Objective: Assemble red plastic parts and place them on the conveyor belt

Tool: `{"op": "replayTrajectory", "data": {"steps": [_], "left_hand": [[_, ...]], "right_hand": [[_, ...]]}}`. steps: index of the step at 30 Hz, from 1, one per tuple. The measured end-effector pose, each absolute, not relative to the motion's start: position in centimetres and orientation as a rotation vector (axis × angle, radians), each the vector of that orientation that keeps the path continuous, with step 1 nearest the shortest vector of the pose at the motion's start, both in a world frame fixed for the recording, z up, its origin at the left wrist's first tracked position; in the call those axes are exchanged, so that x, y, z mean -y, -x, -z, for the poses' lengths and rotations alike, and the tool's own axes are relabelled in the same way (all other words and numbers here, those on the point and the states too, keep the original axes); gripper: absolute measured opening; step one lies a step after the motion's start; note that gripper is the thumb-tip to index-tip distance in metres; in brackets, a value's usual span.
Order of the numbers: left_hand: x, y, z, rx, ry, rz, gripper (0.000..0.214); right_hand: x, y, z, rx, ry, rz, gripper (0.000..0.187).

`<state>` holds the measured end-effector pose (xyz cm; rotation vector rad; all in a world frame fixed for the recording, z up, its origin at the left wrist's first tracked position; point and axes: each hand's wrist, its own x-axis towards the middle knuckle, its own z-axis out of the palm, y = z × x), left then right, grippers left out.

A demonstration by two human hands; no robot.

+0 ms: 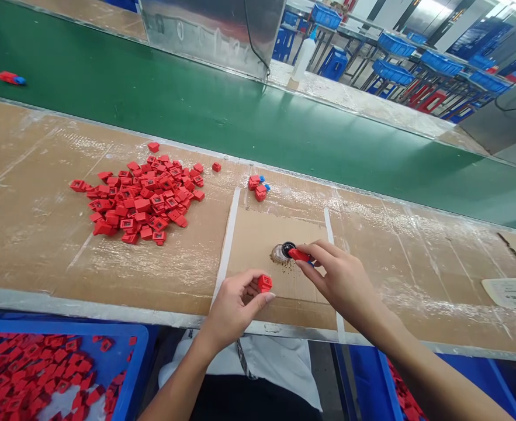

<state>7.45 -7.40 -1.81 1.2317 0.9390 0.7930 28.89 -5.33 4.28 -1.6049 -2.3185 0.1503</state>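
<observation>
My left hand (231, 310) pinches a small red plastic block (265, 283) with a square hollow in its face, just above the cardboard. In my right hand (343, 272) is a red plastic piece (299, 255), with a bit of blue showing below the fingers. Its tip is at a small round black cup (288, 249); I cannot tell whether they touch. Beside the cup lies a clear round dish or ring (279, 253), with brown specks around it on the cardboard sheet (258, 234). Two red pieces with blue parts (260, 192) lie beyond my hands.
A pile of red blocks (144, 199) covers the table's left part. Behind runs a green conveyor belt (196, 111) carrying a red-and-blue piece (11, 78). Blue bins (141, 345) of red blocks stand below the front edge. A white bottle (304, 57) stands beyond the belt.
</observation>
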Motion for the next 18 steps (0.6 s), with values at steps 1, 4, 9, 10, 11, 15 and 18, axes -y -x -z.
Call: {"op": "replayTrajectory", "data": {"steps": [1, 4, 9, 10, 11, 15, 18], "left_hand": [[7.39, -7.45, 1.83, -0.937, -1.231, -0.792, 0.018], [7.34, -7.45, 1.82, -0.933, -1.229, -0.791, 0.018], [7.33, -7.45, 1.75, -0.933, -1.231, -0.790, 0.018], [7.33, -7.44, 1.76, -0.933, -1.229, -0.790, 0.018], [7.33, -7.44, 1.78, -0.933, -1.229, -0.790, 0.018], [7.38, -7.42, 1.96, -0.943, -1.237, -0.792, 0.018], [7.47, -7.37, 2.11, -0.946, -1.244, -0.806, 0.019]], "right_hand": [[5.35, -28.90, -4.27, 2.323, 1.598, -0.144, 0.020], [5.39, -28.92, -4.26, 2.335, 1.583, -0.126, 0.021], [5.34, -28.72, -4.10, 2.369, 1.548, -0.068, 0.023], [5.34, -28.67, -4.04, 2.373, 1.541, -0.055, 0.024], [5.34, -28.62, -3.99, 2.374, 1.536, -0.043, 0.023], [5.35, -28.55, -4.07, 2.352, 1.533, -0.032, 0.020], [5.19, -28.56, -4.59, 2.327, 1.556, -0.030, 0.016]]}}
